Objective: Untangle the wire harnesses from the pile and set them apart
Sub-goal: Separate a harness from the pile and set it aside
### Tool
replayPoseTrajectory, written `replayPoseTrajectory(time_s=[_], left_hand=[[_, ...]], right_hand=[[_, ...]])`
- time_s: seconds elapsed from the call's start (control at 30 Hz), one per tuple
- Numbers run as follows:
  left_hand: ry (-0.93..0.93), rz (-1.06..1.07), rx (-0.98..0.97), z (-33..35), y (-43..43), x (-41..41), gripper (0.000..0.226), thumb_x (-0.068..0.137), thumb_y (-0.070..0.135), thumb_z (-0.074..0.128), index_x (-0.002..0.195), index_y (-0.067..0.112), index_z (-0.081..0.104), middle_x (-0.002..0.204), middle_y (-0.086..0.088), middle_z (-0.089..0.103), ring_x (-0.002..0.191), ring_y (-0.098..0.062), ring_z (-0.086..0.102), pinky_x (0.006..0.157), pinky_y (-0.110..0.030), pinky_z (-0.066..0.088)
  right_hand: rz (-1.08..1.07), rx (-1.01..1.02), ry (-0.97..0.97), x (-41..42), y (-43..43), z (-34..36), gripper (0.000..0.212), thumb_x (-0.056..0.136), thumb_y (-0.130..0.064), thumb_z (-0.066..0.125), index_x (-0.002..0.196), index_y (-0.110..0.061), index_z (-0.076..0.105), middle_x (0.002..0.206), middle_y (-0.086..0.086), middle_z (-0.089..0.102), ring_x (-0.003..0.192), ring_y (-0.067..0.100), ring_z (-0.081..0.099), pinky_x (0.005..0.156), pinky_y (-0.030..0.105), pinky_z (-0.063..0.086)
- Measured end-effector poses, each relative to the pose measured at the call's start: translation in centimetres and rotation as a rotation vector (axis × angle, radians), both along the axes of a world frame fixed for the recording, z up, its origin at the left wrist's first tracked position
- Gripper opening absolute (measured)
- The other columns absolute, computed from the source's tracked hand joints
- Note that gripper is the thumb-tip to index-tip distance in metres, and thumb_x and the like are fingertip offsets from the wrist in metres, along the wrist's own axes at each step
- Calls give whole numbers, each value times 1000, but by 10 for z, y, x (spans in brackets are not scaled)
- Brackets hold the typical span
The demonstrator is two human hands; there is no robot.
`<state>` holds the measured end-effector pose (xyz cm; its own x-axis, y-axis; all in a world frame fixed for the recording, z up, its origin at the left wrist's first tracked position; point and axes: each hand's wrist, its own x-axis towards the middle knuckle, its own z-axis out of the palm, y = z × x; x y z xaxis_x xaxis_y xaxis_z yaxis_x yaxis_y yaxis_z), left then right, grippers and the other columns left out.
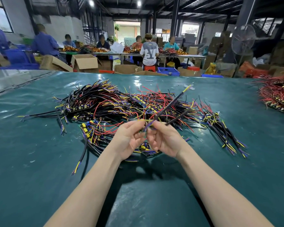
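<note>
A big tangled pile of wire harnesses (121,104), black cables with red, yellow and blue leads, spreads over the middle of the green table (39,161). My left hand (129,140) and my right hand (164,140) are raised side by side just in front of the pile, palms turned toward me. Both pinch the yellow and purple lead ends of black harness cables (172,102) that stick up and away to the right, one ending in a yellow tip. A smaller bunch of harnesses (97,133) lies under and left of my hands.
A separate fan of black harnesses (226,133) lies to the right. A heap of red wires (277,95) sits at the table's far right edge. Beyond the table are cardboard boxes, blue crates, a standing fan (243,40) and several seated people at other tables.
</note>
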<state>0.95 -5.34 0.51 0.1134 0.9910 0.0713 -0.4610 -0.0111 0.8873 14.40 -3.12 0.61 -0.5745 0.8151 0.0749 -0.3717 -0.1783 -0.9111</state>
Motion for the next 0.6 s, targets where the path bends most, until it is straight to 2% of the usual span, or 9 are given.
replayPoseTrajectory(time_s=[0.07, 0.13, 0.2, 0.27, 0.3, 0.37, 0.43, 0.53, 0.6], left_hand=[[213, 50, 18, -4, 1, 0, 34, 83, 5, 58, 53, 15, 69, 51, 6, 57, 37, -1, 48, 37, -13, 41], [457, 55, 28, -8, 0, -1, 31, 82, 9, 66, 52, 16, 66, 45, 7, 51, 35, -3, 44, 38, -14, 38], [877, 95, 69, -11, 1, -2, 27, 79, 23, 72, 54, 18, 62, 43, 5, 50, 35, -8, 45, 40, -15, 36], [1280, 224, 174, -15, 1, 1, 28, 77, 35, 72, 58, 19, 58, 54, -4, 57, 54, -21, 54, 53, -25, 39], [1391, 291, 210, -16, 0, 3, 29, 76, 39, 70, 57, 22, 56, 60, -6, 59, 66, -26, 57, 59, -28, 39], [1456, 413, 237, -17, -3, 8, 24, 74, 45, 67, 64, 24, 60, 68, -3, 62, 82, -29, 61, 65, -28, 40], [1458, 529, 234, -20, -4, 11, 26, 74, 51, 65, 87, 29, 61, 77, 0, 64, 86, -25, 60, 67, -29, 40], [1376, 589, 265, -24, -5, 12, 34, 75, 54, 64, 83, 25, 46, 62, 7, 52, 68, -18, 52, 60, -30, 34], [1102, 587, 314, -21, -2, 12, 22, 83, 35, 63, 69, 27, 49, 53, 9, 47, 56, -7, 45, 58, -28, 31]], right_hand=[[-180, -69, 65, 11, 10, 1, 24, 78, -31, 48, 60, -20, 58, 44, -6, 52, 34, 5, 45, 34, 13, 34], [-549, -157, 131, 29, 23, -1, 30, 90, -24, 47, 62, -15, 53, 41, -5, 53, 33, 3, 46, 33, 12, 35], [-893, -185, 161, 51, 33, -3, 35, 97, -22, 43, 64, -12, 47, 33, -6, 50, 28, 1, 45, 30, 11, 34], [-1082, -187, 156, 69, 39, -6, 37, 98, -26, 43, 64, -12, 47, 30, -7, 48, 26, 1, 42, 30, 12, 33], [-1142, -169, 145, 75, 41, -5, 37, 97, -26, 44, 63, -13, 47, 30, -8, 48, 26, 1, 41, 30, 12, 32], [-1246, -37, 35, 79, 43, -1, 35, 96, -22, 46, 62, -15, 48, 32, -11, 49, 29, 0, 43, 34, 12, 32], [-1175, 120, -114, 70, 40, 5, 33, 94, -15, 48, 62, -16, 49, 35, -10, 50, 31, -1, 42, 38, 11, 32], [-680, 220, -312, 39, 25, 6, 32, 94, -17, 49, 63, -11, 54, 35, -6, 48, 29, -1, 38, 33, 12, 29], [-481, 342, -479, 18, 17, 1, 34, 93, -16, 52, 60, -12, 57, 34, -6, 45, 27, 2, 36, 32, 13, 28]])
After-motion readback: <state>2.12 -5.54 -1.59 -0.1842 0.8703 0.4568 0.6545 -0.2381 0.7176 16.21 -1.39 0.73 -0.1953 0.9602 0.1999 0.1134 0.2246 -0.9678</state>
